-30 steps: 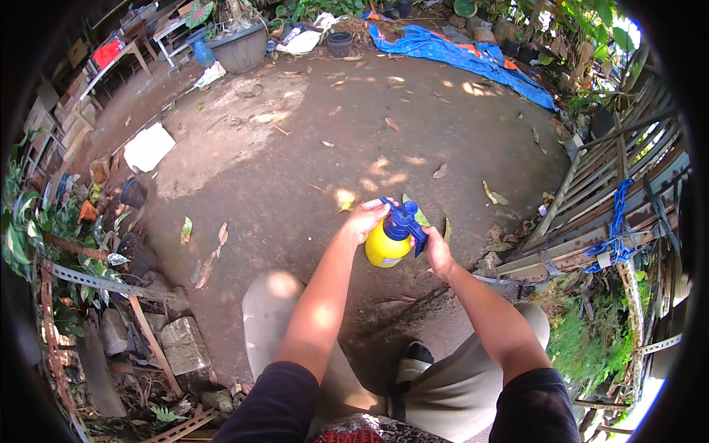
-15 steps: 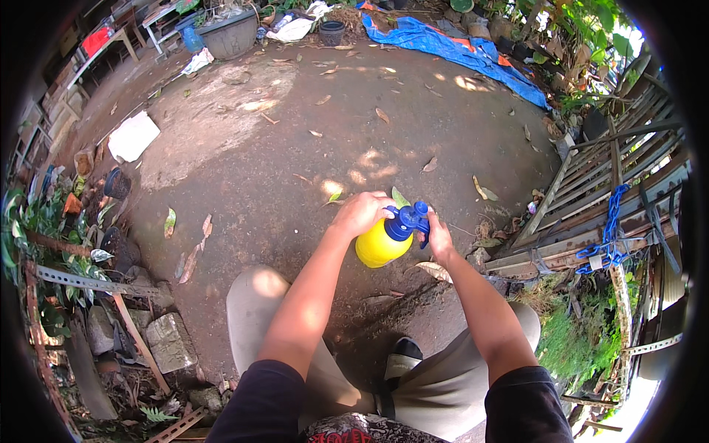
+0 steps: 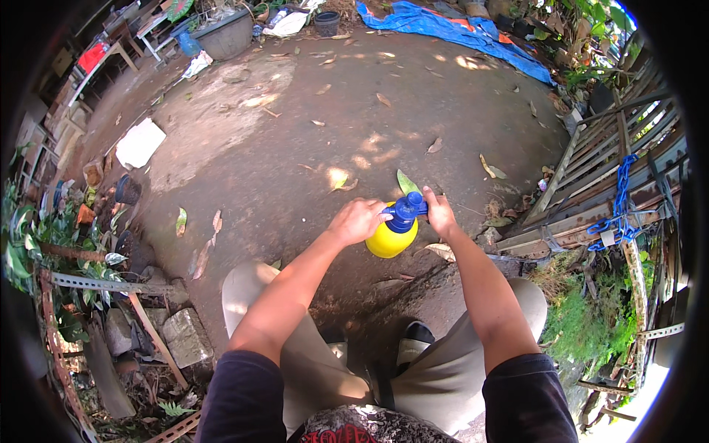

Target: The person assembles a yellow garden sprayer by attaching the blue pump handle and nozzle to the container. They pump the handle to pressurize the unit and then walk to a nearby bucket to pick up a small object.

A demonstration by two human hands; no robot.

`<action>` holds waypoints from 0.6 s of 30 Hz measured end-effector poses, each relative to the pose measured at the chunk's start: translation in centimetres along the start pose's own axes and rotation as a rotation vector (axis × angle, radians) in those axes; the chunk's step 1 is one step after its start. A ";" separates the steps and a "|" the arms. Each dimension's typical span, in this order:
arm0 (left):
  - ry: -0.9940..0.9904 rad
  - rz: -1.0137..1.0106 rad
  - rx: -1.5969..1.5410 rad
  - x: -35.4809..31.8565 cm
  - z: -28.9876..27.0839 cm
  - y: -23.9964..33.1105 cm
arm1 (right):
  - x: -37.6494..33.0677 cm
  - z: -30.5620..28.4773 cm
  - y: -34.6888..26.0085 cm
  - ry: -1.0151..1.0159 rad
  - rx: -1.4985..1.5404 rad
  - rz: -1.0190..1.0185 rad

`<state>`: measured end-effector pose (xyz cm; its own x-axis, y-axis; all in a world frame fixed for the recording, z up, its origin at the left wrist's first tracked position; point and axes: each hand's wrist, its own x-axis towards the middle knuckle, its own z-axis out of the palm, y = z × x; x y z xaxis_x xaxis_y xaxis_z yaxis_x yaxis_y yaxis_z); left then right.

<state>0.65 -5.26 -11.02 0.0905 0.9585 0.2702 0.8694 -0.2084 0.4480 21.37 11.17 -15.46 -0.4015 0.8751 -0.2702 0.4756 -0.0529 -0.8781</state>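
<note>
A yellow spray bottle [image 3: 390, 240] with a blue pump top [image 3: 405, 213] is held out in front of me above the dirt ground. My left hand [image 3: 359, 221] grips the bottle's left side and the edge of the blue top. On the right, my right hand [image 3: 440, 211] closes around the blue pump handle. Both forearms reach forward from the lower edge, over my knees in beige shorts.
Bare dirt ground [image 3: 310, 125] with scattered dry leaves lies ahead. A blue tarp [image 3: 450, 28] is at the far end. A wooden slat gate with a blue chain [image 3: 619, 199] stands to the right. Plants, bricks and scrap wood [image 3: 88, 280] crowd the left. A white sheet [image 3: 140, 142] lies far left.
The bottle and both hands sit slightly higher and nearer the picture's middle; the view has shifted a little. Both hands keep their grip on the bottle.
</note>
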 end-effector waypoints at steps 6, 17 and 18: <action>0.140 0.074 0.671 -0.4 0.7 0.3 | -0.5 1.2 -2.1 -0.094 -0.068 0.010; -0.164 -0.423 0.439 2.8 0.9 0.3 | 1.0 2.9 -0.9 -0.097 -0.088 0.009; -0.208 -0.424 0.422 2.8 1.3 0.2 | 1.0 2.7 -0.7 -0.117 -0.100 0.014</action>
<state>1.70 -2.39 -11.26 -0.2483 0.9675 -0.0472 0.9632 0.2518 0.0940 18.54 10.76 -16.15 -0.4796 0.8124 -0.3315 0.5554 -0.0115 -0.8315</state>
